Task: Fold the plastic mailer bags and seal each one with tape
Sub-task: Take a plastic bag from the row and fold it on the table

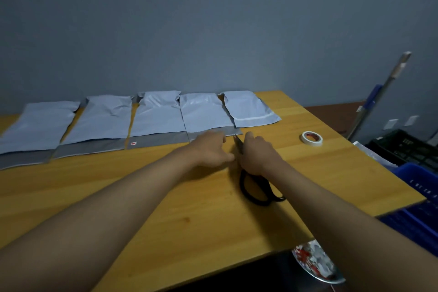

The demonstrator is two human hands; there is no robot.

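One white plastic mailer bag point(248, 108) looks folded, four still lie flap-open, while your left hand point(211, 148) is curled around something I cannot make out and your right hand point(257, 154) covers the black-handled steel scissors point(257, 187), grip unclear.

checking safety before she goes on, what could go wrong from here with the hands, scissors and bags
1. The black-handled scissors lie under the right hand, blades pointing between both hands; the left hand could get nicked.
2. The white roll of tape sits apart to the right; reaching for it may drag the scissors.
3. The fourth grey plastic mailer bag overlaps its neighbour, so tape might catch both.
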